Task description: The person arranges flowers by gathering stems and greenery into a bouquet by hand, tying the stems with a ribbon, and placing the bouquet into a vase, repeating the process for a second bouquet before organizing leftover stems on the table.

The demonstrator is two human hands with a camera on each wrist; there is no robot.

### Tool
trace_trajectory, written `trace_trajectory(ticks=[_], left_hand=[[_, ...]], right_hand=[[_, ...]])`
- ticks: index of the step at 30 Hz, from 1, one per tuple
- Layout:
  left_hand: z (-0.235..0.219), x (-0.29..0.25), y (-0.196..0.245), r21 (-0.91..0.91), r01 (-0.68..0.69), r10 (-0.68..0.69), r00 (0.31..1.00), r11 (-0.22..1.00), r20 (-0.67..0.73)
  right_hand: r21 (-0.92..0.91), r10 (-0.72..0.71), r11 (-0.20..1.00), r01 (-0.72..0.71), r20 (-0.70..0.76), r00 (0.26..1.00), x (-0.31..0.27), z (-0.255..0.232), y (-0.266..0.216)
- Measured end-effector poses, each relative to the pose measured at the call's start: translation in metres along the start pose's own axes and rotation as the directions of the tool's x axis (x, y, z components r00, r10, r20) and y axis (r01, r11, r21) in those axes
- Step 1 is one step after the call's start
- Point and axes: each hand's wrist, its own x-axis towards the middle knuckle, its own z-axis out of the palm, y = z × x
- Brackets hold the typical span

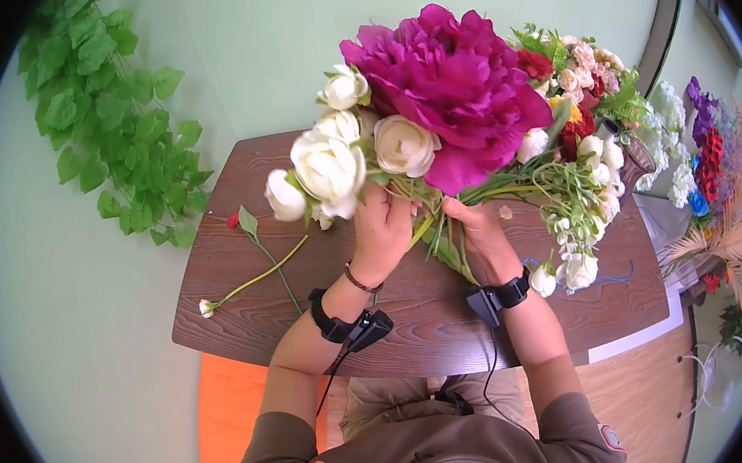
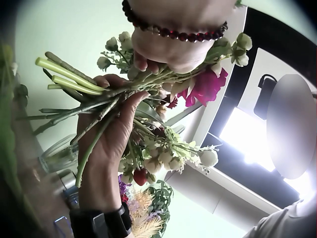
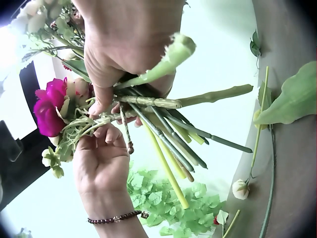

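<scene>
Both hands hold a large bouquet of artificial flowers over the table. A big magenta bloom (image 1: 450, 91) tops it, with white roses (image 1: 328, 173) at its left and trailing small white blooms (image 1: 579, 268) at its right. My right hand (image 1: 483, 235) grips the bundled stems (image 3: 166, 148), thumb and fingers wrapped round them. Close under the blooms, my left hand (image 1: 384, 232) curls its fingers at the upper greenery, fingertips meeting thin stems in the right wrist view. Cut stem ends fan out below the right hand. The magenta bloom hides part of the bouquet behind it.
On the brown wooden table (image 1: 433, 322) lie a loose white-bud stem (image 1: 265, 276) and a red-bud stem (image 1: 270, 255) at left. A glass vase (image 1: 638, 168) stands at the back right. Leafy vines (image 1: 112, 119) hang on the wall, and more flowers (image 1: 711, 161) stand far right.
</scene>
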Motion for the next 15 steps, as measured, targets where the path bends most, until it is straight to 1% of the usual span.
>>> trace_trajectory(ticks=[1, 3, 5, 7, 8, 9, 11, 12, 13, 14, 15], left_hand=[[0.0, 0.002, 0.003, 0.001, 0.002, -0.002, 1.0, 1.0, 0.002], [-0.002, 0.008, 0.005, -0.006, -0.063, 0.063, 0.998, 0.998, 0.009], [-0.005, 0.011, 0.007, 0.024, -0.077, 0.077, 0.997, 0.997, 0.031], [-0.005, 0.012, 0.013, -0.021, -0.086, 0.085, 0.996, 0.996, -0.015], [-0.005, 0.012, 0.013, -0.021, -0.077, 0.076, 0.996, 0.997, -0.051], [-0.006, 0.011, 0.013, -0.02, -0.076, 0.075, 0.996, 0.997, -0.051], [-0.01, 0.01, 0.013, 0.08, -0.178, 0.184, 0.98, 0.981, -0.08], [-0.012, 0.01, 0.011, 0.08, -0.178, 0.185, 0.979, 0.981, -0.081], [-0.015, 0.01, 0.007, 0.033, -0.217, 0.219, 0.974, 0.976, -0.066], [-0.016, 0.01, 0.004, -0.015, -0.254, 0.253, 0.966, 0.967, -0.053], [-0.016, 0.011, 0.006, -0.014, -0.255, 0.254, 0.966, 0.967, -0.053]], right_hand=[[-0.029, 0.012, 1.0, -0.013, -0.034, 0.999, 0.0, -0.002, 0.003], [-0.026, 0.005, 1.0, -0.006, -0.05, 0.999, -0.001, 0.001, 0.003], [-0.024, -0.002, 1.0, 0.0, -0.065, 0.998, 0.0, 0.001, 0.003], [0.024, 0.134, 0.991, -0.133, -0.021, 0.991, 0.003, -0.001, 0.004], [0.025, 0.134, 0.991, -0.134, -0.022, 0.991, 0.001, -0.002, 0.002], [0.028, 0.115, 0.993, -0.115, 0.005, 0.993, 0.0, 0.001, -0.005], [0.031, 0.095, 0.995, -0.096, 0.032, 0.995, 0.001, 0.003, -0.007], [0.069, 0.039, 0.997, -0.043, 0.055, 0.998, 0.004, 0.003, -0.003], [0.108, -0.018, 0.994, 0.01, 0.076, 0.997, 0.007, 0.003, 0.0], [0.108, -0.018, 0.994, 0.009, 0.077, 0.997, 0.007, 0.002, 0.0], [0.129, -0.009, 0.992, -0.001, 0.081, 0.997, 0.007, 0.002, 0.0]])
